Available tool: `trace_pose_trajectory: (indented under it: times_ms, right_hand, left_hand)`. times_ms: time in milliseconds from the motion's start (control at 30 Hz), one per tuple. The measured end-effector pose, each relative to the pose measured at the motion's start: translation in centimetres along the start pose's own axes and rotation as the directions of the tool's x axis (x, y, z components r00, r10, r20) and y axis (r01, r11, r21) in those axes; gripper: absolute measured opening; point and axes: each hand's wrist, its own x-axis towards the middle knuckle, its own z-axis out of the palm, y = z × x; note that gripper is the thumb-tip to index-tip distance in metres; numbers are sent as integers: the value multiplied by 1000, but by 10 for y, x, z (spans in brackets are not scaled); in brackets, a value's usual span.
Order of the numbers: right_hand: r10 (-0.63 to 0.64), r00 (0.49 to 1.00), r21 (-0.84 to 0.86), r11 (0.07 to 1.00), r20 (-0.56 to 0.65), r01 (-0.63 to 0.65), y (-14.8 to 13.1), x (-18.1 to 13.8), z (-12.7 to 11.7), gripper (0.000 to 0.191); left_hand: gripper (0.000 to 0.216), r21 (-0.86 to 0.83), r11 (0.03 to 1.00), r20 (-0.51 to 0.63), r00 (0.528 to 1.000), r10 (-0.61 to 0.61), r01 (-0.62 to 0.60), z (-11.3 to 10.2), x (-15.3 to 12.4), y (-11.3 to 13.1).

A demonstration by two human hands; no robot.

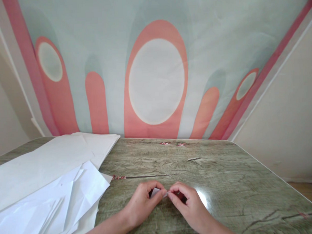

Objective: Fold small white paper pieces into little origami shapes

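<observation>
A small folded piece of white paper (pixel 156 192) sits just above the table, pinched between both hands. My left hand (pixel 143 203) curls round its left side, thumb and fingers closed on it. My right hand (pixel 186 203) meets it from the right, fingertips pressed on the paper's right tip. Most of the paper is hidden inside the fingers. Both hands rest low over the near middle of the grey-green wood-grain table (pixel 225 176).
A loose pile of white paper sheets (pixel 45 184) covers the table's left part, some creased and overlapping. A wall hanging with pink arches and pale ovals (pixel 156 79) stands behind the table. The table's right edge drops to a wooden floor (pixel 311 191).
</observation>
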Motion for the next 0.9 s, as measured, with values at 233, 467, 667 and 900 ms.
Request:
trace_pose_trajectory:
  times_ms: [233, 467, 667, 900]
  right_hand:
    - [186, 982, 92, 978, 26, -188, 4, 0, 1, 21]
    - [209, 977, 128, 969, 37, -212, 3, 1, 0, 24]
    - [197, 978, 130, 970, 67, -204, 3, 0, -2, 24]
    - [189, 981, 172, 969, -40, -179, 10, -2, 3, 17]
  left_hand:
    - [48, 63, 987, -120, 981, 152, -145, 6, -5, -5]
    - [38, 97, 978, -146, 970, 195, -182, 8, -6, -7]
    - [34, -95, 995, -141, 990, -8, -6, 10, 1, -12]
    - [29, -212, 976, -134, 988, -75, 46, 8, 3, -4]
